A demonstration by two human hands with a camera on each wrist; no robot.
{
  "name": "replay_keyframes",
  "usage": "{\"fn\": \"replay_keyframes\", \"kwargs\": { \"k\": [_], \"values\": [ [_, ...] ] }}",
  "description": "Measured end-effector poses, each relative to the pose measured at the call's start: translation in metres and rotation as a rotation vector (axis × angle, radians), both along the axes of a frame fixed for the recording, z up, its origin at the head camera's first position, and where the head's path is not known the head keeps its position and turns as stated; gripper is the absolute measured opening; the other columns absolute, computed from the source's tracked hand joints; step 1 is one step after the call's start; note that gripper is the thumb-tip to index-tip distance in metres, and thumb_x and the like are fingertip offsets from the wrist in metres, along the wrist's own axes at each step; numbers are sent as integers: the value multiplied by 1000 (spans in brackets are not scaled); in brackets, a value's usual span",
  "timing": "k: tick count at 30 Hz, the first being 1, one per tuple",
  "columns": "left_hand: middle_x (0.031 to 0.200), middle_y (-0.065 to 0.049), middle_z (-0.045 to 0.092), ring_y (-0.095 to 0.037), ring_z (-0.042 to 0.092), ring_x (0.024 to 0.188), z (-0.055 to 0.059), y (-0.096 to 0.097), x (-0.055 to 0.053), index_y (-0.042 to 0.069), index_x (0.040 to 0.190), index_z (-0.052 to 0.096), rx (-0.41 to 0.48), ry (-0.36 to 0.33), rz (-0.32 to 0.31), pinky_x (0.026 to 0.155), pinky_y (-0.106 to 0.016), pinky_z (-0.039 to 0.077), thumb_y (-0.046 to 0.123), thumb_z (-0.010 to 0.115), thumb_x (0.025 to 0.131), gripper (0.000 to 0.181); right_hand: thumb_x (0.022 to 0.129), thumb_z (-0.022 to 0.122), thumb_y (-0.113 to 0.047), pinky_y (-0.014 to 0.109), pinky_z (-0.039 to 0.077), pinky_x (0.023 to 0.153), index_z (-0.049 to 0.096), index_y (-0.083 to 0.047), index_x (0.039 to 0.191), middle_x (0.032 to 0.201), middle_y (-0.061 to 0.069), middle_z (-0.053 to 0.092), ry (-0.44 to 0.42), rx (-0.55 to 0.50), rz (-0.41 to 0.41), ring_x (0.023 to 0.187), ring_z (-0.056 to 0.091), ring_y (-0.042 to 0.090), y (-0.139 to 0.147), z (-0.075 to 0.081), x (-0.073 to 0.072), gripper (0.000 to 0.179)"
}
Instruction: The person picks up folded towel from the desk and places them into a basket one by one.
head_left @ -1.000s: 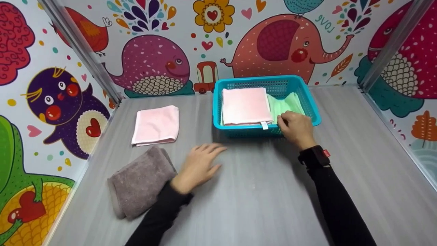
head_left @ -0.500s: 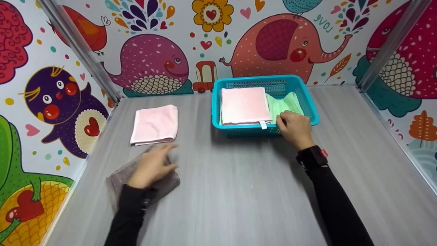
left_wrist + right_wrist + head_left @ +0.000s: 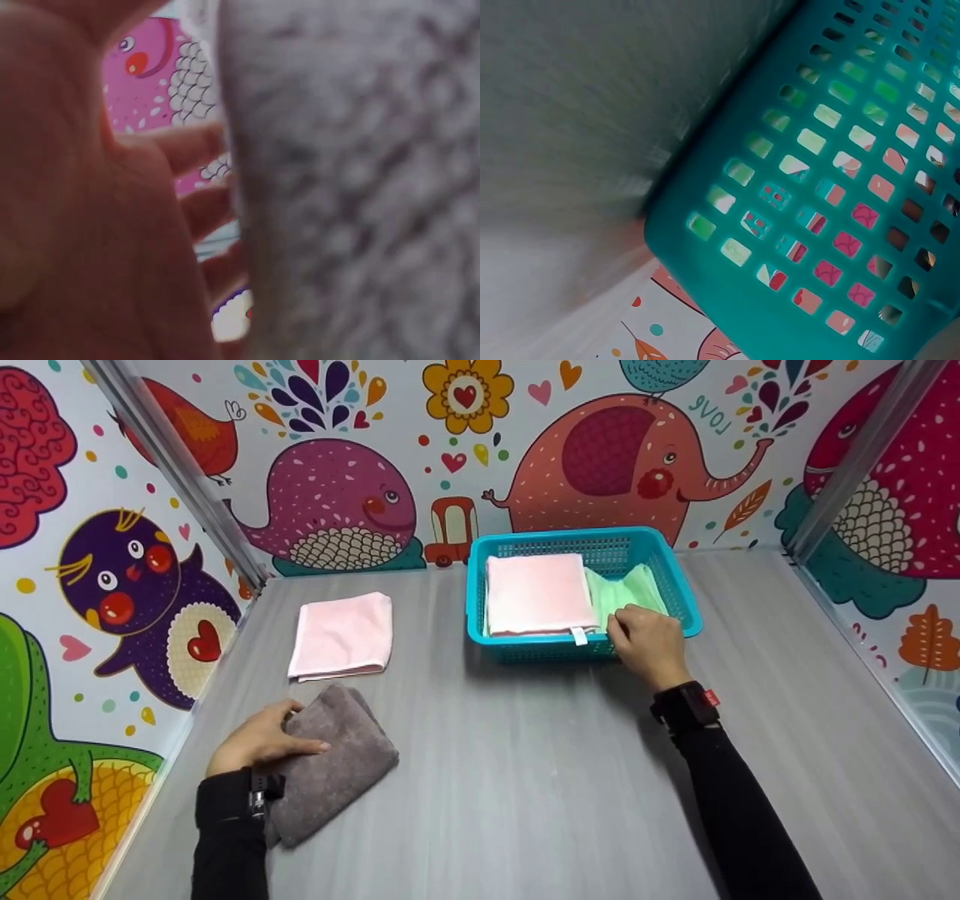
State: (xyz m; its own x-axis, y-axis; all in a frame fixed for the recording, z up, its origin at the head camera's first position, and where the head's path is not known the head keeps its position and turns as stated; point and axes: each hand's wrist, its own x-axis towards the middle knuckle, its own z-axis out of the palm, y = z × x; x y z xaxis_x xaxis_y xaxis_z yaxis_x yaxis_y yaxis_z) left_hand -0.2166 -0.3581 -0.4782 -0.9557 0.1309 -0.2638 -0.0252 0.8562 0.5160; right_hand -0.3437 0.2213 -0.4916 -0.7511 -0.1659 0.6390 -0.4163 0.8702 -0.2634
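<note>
At the left, my left hand [image 3: 259,739] holds the left edge of a folded grey-brown towel [image 3: 341,769], thumb on top and the other fingers under it. In the left wrist view the towel [image 3: 360,180] fills the right side, with several fingers partly behind its edge. My right hand [image 3: 651,645] grips the front rim of a teal plastic basket [image 3: 517,642] near its right end. Inside the basket lie a folded pink towel [image 3: 540,594] with a white tag and a green cloth [image 3: 626,589]. The right wrist view shows the basket's perforated wall [image 3: 742,322] up close.
A folded pink cloth [image 3: 343,636] lies on the grey table [image 3: 555,780] behind the grey-brown towel. Walls printed with cartoon animals [image 3: 337,495] enclose the table at the back and sides; the basket stands close to the back wall.
My left hand has swept left from mid-table, over the grey-brown towel, and now grips its left edge. The right hand has kept its grip on the basket rim.
</note>
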Motion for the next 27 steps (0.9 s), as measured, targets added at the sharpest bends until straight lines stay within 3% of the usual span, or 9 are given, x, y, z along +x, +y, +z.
{"fn": "replay_keyframes", "kwargs": {
  "k": [5,9,12,17,22,24,27],
  "values": [
    [135,-37,56,-53,55,125,-3,12,-3,-11,138,46,0,-37,35,105,-63,44,51,83,82,92,99,58,-17,33,21,49,45,-14,57,56,2,38,26,16,12,47,38,22,1,-1,1,43],
    [152,-46,35,-60,36,142,-5,26,-5,-21,150,26,22,-112,31,117,-65,33,56,74,89,109,99,57,-18,33,21,49,46,-14,58,56,2,40,43,25,9,47,39,23,1,-2,1,43],
    [154,-48,27,-60,29,145,-6,39,-8,-25,151,17,32,-134,25,120,-64,29,56,70,92,113,99,57,-20,32,23,49,47,-14,58,57,3,42,47,24,3,48,42,24,1,-2,1,42],
    [145,-49,40,-60,42,137,-7,64,-13,-28,143,32,23,-75,25,114,-62,38,55,68,93,103,99,58,-20,33,24,50,47,-14,59,57,4,43,46,19,0,48,43,24,2,-2,0,42],
    [121,-37,63,-45,64,111,-5,83,-13,-18,122,54,22,-14,-17,96,-55,51,51,67,95,76,99,57,-19,33,24,49,48,-14,59,57,3,43,41,16,4,49,43,24,1,-3,0,41],
    [109,-25,66,-34,64,99,-4,84,-13,-9,112,57,66,-26,-28,85,-47,51,48,68,95,61,99,57,-19,33,26,49,50,-14,59,57,3,44,38,16,4,49,45,25,1,-2,0,41],
    [95,-10,60,-23,57,87,-6,82,-13,-1,104,55,154,-69,-29,74,-36,46,45,71,94,50,99,58,-19,33,27,49,50,-14,59,57,4,45,40,11,6,50,46,25,1,-3,0,41]
  ]
}}
